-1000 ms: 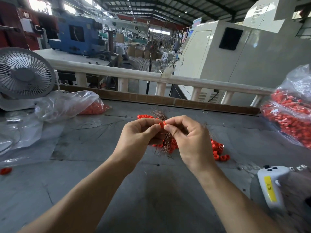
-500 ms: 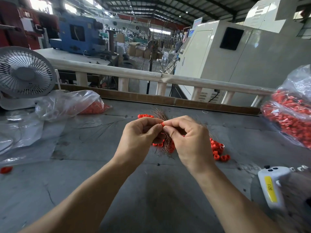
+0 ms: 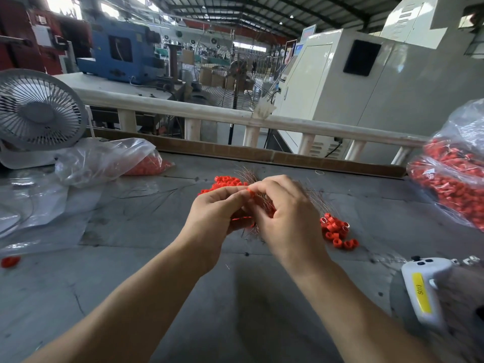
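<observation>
At frame centre, left hand [image 3: 217,216] and right hand [image 3: 288,218] pinch one red ring [image 3: 251,193]. It is probably light, rigid and slippery: grip the rim. Copper wires [image 3: 265,203] likely bend easily.

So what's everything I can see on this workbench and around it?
table: one, grey, foreground
held ring: one, red, pinched mid-table
loose rings: many, red, two heaps mid-table
wires: one bundle, copper, mid-table beside the heaps
left bag: one, clear, part-filled with red pieces, table's left
right bag: one, clear, full of red pieces, table's right
stray ring: one, red, left edge
fan: one, white, far left
controller: one, white with yellow label, near right
left hand: one, bare, fingers pinch the held ring
right hand: one, bare, fingers pinch the held ring
</observation>
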Available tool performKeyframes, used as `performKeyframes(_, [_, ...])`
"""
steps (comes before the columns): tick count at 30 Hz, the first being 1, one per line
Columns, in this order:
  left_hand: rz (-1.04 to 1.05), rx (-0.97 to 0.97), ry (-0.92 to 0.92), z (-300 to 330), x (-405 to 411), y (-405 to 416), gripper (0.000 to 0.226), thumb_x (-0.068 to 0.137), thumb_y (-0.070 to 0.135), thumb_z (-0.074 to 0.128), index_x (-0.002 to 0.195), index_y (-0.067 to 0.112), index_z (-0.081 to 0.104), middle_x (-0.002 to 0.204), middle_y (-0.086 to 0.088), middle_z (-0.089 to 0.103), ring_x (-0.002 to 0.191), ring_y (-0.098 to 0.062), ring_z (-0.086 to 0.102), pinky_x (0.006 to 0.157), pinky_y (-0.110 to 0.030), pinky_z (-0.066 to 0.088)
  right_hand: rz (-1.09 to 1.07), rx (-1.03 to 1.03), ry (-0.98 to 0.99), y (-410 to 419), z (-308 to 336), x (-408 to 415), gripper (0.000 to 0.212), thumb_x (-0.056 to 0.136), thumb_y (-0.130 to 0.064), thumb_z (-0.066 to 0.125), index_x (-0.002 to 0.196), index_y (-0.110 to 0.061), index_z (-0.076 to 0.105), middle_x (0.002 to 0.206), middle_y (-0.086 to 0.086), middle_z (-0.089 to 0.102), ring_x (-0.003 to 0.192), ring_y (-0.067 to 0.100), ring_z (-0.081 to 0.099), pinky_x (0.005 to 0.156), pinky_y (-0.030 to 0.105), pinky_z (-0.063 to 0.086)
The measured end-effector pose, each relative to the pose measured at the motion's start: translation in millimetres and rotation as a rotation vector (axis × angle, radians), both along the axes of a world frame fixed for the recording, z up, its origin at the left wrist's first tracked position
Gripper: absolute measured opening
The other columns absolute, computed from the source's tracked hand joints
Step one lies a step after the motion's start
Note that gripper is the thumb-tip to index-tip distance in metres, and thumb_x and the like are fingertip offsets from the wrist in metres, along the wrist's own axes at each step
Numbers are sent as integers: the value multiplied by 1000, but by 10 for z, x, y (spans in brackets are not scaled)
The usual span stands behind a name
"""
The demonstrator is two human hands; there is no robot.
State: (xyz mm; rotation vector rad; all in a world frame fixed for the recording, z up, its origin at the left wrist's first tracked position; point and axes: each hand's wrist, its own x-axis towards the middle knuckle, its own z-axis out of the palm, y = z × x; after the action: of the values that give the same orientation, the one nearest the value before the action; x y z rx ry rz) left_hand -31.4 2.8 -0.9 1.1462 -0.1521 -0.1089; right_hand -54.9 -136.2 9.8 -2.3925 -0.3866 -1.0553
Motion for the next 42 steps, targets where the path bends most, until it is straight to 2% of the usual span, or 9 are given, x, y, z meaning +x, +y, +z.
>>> performKeyframes(5, [-86,-79,114,15,-3,-9,29,97,8,62,117,-13,66,98,-21,63,89,-30,61,76,-32,58,-64,-79,-122,66,-39,16,8,85,-14,73,92,-17,71,95,-4,68,91,23,62,75,39,53])
performKeyframes(9, [-130,-106,162,26,7,20,12,96,11,63,94,2,72,82,-12,64,72,-19,64,70,-29,58,-78,-81,-138,38,-41,38,9,83,-10,75,89,-15,71,91,-4,68,88,22,61,75,37,52])
performKeyframes(14, [-147,-76,161,36,4,17,19,94,12,65,79,8,76,77,-10,67,70,-19,67,74,-31,59,-80,-75,-180,2,-27,47,8,83,-6,78,84,-10,72,86,1,69,83,25,62,76,38,51])
performKeyframes(22, [-89,-44,134,78,-13,47,12,97,13,63,94,4,69,80,-12,64,71,-19,63,69,-30,57,-19,-128,-142,-30,18,42,4,88,-16,75,93,-16,74,94,-4,65,90,22,58,78,35,49])
performKeyframes(26, [-60,-33,106,76,-13,51,15,98,11,62,104,0,71,92,-18,66,85,-27,63,84,-39,56,-24,-114,-96,1,-9,19,9,90,-19,76,97,-19,70,88,-6,62,80,17,62,63,35,53])
performKeyframes(31, [-29,-8,77,55,1,75,26,97,8,62,114,-11,67,106,-31,68,92,-31,66,87,-40,59,5,-90,-67,29,-12,2,9,93,-22,74,98,-18,67,92,-7,68,84,14,63,68,28,50])
performKeyframes(34, [-22,-3,66,60,6,83,25,98,9,62,113,-10,69,117,-37,64,95,-35,66,96,-48,56,26,-53,-29,19,-8,-6,12,93,-23,77,99,-17,69,93,-7,69,83,10,62,70,19,46])
performKeyframes(38, [-10,-14,71,48,26,81,28,96,12,65,113,-10,68,104,-31,65,91,-34,64,97,-50,55,64,-37,-17,15,-14,-24,12,93,-19,76,102,-14,70,95,-4,70,85,10,63,73,16,45])
performKeyframes(42, [23,-38,94,15,61,83,31,95,16,70,111,-10,68,94,-21,65,86,-31,63,80,-38,61,88,-35,-11,42,-26,-29,14,92,-17,76,105,-14,71,98,-4,72,90,13,66,77,18,48])
